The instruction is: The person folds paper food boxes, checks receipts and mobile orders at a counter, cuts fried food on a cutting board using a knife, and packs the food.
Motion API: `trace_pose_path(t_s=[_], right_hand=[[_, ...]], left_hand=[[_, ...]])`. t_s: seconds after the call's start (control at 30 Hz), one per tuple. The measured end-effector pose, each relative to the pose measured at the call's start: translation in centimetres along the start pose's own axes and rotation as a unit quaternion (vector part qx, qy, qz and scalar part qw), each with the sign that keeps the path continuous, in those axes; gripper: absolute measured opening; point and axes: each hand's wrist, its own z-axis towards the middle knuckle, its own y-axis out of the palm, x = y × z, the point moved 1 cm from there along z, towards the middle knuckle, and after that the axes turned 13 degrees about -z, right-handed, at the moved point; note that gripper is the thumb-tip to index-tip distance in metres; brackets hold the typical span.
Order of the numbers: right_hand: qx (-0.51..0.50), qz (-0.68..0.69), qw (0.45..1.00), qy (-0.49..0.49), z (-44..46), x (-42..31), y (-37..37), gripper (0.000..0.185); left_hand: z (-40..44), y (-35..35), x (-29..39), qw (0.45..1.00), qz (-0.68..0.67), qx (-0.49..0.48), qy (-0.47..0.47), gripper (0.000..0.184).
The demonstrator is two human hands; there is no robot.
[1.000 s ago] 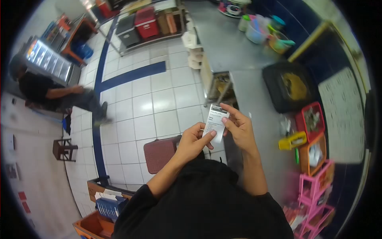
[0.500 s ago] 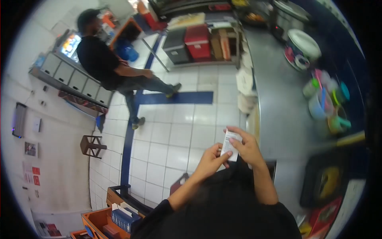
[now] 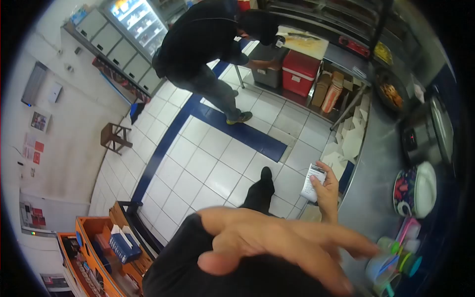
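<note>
Head view takes in a white-tiled floor (image 3: 203, 168) with a blue stripe, and alongside it a long grey metal desk (image 3: 373, 166), the landmark for everything else. Beyond the desk's far end, a person in dark clothes (image 3: 198, 54) bends low with one arm out to a grey box (image 3: 267, 74), probably because it sits below waist height. Beside that box, also past the desk's end, stands a red cooler box (image 3: 299, 74). On the desk are a silver-and-black cooker (image 3: 425, 131) and a round black pan (image 3: 391, 91), set apart perhaps to leave its front strip usable.

The wearer's left hand (image 3: 277, 242) reaches toward the desk's near part, fingers spread and gripping nothing; whether they touch the plastic containers (image 3: 391, 257) there cannot be told. The right hand (image 3: 327, 185), just outside the desk's front edge, pinches a small white printed paper slip (image 3: 312, 180) between thumb and fingers, seemingly by one side so its print stays readable.
</note>
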Motion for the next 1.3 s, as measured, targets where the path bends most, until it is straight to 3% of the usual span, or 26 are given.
trace_pose_path(t_s=[0.13,0.33,0.47,0.53,0.57,0.6,0.63,0.67,0.7,0.73,0.77,0.87,0.9,0.93,0.97,1.0,1.1,1.17,1.27,1.3], right_hand=[[0.053,-0.036,0.997,0.037,7.0,1.5,-0.2,0.045],[0.174,-0.096,0.977,0.075,17.9,-0.7,-4.9,0.041],[0.231,-0.048,0.971,0.045,29.0,-2.8,-10.9,0.034],[0.219,-0.037,0.975,-0.003,36.4,-6.2,-14.6,0.032],[0.236,-0.101,0.964,-0.071,40.2,-9.1,-16.1,0.032],[0.248,-0.166,0.945,-0.134,44.2,-12.3,-17.6,0.032],[0.281,-0.216,0.917,-0.183,48.1,-14.9,-19.3,0.033],[0.276,-0.227,0.907,-0.222,51.9,-18.5,-20.8,0.035],[0.275,-0.147,0.910,-0.274,56.3,-21.1,-22.4,0.035],[0.295,-0.177,0.882,-0.323,60.1,-24.4,-23.8,0.035],[0.345,-0.296,0.798,-0.397,64.3,-27.9,-25.7,0.035],[0.357,-0.253,0.802,-0.407,73.1,-38.8,-25.6,0.033],[0.347,-0.248,0.760,-0.491,77.5,-40.9,-26.7,0.031],[0.363,-0.279,0.723,-0.517,80.7,-42.9,-27.4,0.030],[0.344,-0.257,0.765,-0.479,83.7,-44.4,-28.0,0.030],[0.312,-0.206,0.765,-0.525,86.2,-45.6,-28.1,0.029],[0.360,-0.282,0.746,-0.484,90.5,-46.6,-29.5,0.029],[0.341,-0.271,0.768,-0.470,91.2,-46.5,-30.3,0.031],[0.321,-0.364,0.782,-0.392,90.5,-46.7,-31.3,0.035],[0.308,-0.397,0.762,-0.409,91.9,-46.9,-33.2,0.039]], left_hand=[[6.6,-7.6,0.5,0.984,-0.136,-0.068,0.088,0.121],[14.1,-20.1,3.6,0.981,-0.175,-0.078,0.011,0.108],[18.1,-29.4,6.3,0.990,-0.098,-0.070,-0.075,0.099],[18.6,-35.0,5.9,0.988,-0.002,-0.035,-0.150,0.095],[17.9,-38.2,5.3,0.976,0.078,0.001,-0.201,0.092],[16.8,-41.6,4.8,0.954,0.162,0.037,-0.248,0.090],[15.3,-45.0,3.9,0.916,0.250,0.071,-0.304,0.076],[13.8,-48.0,3.1,0.860,0.361,0.092,-0.350,0.068],[12.2,-50.7,2.6,0.807,0.362,0.160,-0.438,0.065],[10.7,-53.3,2.3,0.741,0.360,0.226,-0.520,0.061],[8.6,-55.6,1.9,0.714,0.380,0.289,-0.512,0.058],[6.4,-57.5,2.7,0.667,0.396,0.409,-0.481,0.053],[6.3,-58.2,3.2,0.655,0.385,0.471,-0.448,0.052],[6.5,-58.6,3.3,0.660,0.387,0.461,-0.450,0.052],[6.6,-58.9,3.5,0.671,0.335,0.541,-0.381,0.049],[6.9,-59.7,3.5,0.670,0.278,0.617,-0.305,0.047],[7.5,-62.9,3.2,0.636,0.285,0.667,-0.263,0.043],[7.9,-64.9,3.1,0.625,0.267,0.687,-0.256,0.044],[9.2,-67.2,2.9,0.656,0.307,0.630,-0.281,0.043],[9.5,-67.8,3.0,0.660,0.336,0.600,-0.303,0.044]])
